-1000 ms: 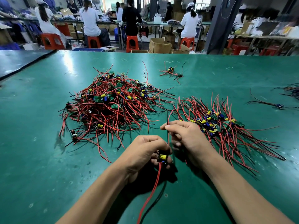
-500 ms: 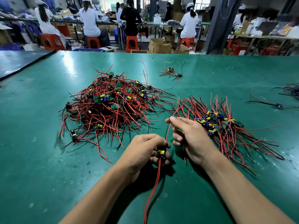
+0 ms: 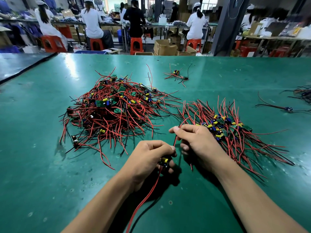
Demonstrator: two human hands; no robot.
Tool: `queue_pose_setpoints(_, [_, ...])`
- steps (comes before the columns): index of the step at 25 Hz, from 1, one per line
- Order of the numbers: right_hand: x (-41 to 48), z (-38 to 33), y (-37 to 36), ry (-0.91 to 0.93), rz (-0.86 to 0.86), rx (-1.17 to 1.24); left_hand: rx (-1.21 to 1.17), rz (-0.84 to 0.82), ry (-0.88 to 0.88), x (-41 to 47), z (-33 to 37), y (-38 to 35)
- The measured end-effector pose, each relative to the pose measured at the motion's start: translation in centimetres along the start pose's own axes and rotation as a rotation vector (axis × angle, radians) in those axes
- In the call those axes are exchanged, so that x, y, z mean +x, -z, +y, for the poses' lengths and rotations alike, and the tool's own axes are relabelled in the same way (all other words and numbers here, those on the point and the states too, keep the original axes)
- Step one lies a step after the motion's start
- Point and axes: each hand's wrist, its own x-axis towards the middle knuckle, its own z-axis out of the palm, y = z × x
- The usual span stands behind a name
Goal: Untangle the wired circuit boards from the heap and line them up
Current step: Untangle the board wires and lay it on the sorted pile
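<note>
Two bare hands meet low in the middle of the frame, above a green surface (image 3: 42, 165). The left hand (image 3: 148, 155) has its fingers curled round a small circuit board (image 3: 164, 161), whose yellow component shows between thumb and fingers. A red lead (image 3: 143, 200) runs from the board down toward the bottom edge of the frame. The right hand (image 3: 196, 142), just to the right and slightly higher, pinches another red wire (image 3: 175, 139) between thumb and forefinger. That wire rises from beside the left hand's fingertips, passes through the pinch and bends on toward the upper right. The other fingers of the right hand are loosely curled.

Left of centre lies the heap (image 3: 111, 108), a dense tangle of red and black wires with green boards and yellow and blue parts caught in it. Right of centre, just behind the right hand, sits the sorted row (image 3: 225, 125): boards gathered in a band, their wires fanning roughly parallel toward the top and the lower right. A small cluster (image 3: 176, 75) of wired boards lies apart near the upper centre. A single wired board (image 3: 288, 108) lies near the right edge, and a dark tangle (image 3: 304, 94) above it is cut off by that edge.

Across the top of the frame, people (image 3: 92, 22) in white caps sit on orange stools (image 3: 136, 44) with their backs turned, and cardboard boxes (image 3: 165, 47) stand on the floor.
</note>
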Motion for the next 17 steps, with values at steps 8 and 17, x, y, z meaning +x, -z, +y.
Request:
queue_pose_setpoints(8, [0.8, 0.5, 0.6, 0.233, 0.247, -0.117, 0.018, -0.080, 0.028, -0.3, 0.3, 0.4])
queue_pose_setpoints(17, [1.4, 0.5, 1.6, 0.313, 0.340, -0.236, 0.000, -0.104, 0.031, 0.0, 0.1, 0.7])
